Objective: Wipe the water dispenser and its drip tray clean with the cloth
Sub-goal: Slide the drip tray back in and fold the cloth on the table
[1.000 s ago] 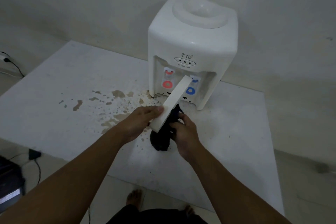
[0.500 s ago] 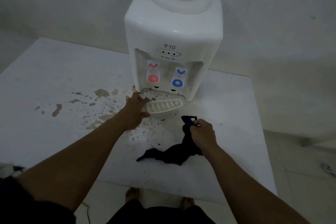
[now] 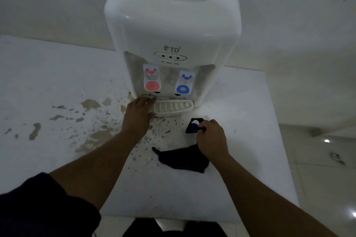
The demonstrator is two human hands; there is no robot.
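Nearest the camera, two bare forearms reach out over a white tabletop (image 3: 48, 86), the left one coming out of a dark sleeve (image 3: 44, 204). The right hand (image 3: 212, 140) has its fingers curled round the upper end of a dark cloth (image 3: 183, 159); a bunched corner of the fabric sticks up just past the knuckles, while the rest trails back and lies flat on the tabletop under the wrist. To the left and a little farther out, the left hand (image 3: 137, 115) lies palm down with the fingers fairly straight, its fingertips on the left end of the white drip tray (image 3: 173, 107) and its thumb beside the tray's front edge. The drip tray sits level at the foot of the water dispenser (image 3: 173, 25), under the taps, its ribbed top facing up. Brown splashes and spots (image 3: 90, 121) mark the tabletop to the left of that hand and between the two hands. Beyond the tray stands the white water dispenser, upright against the pale wall, with a red tap (image 3: 152, 81) on the left and a blue tap (image 3: 184, 84) on the right, and three small dots under the "TD" mark above them.
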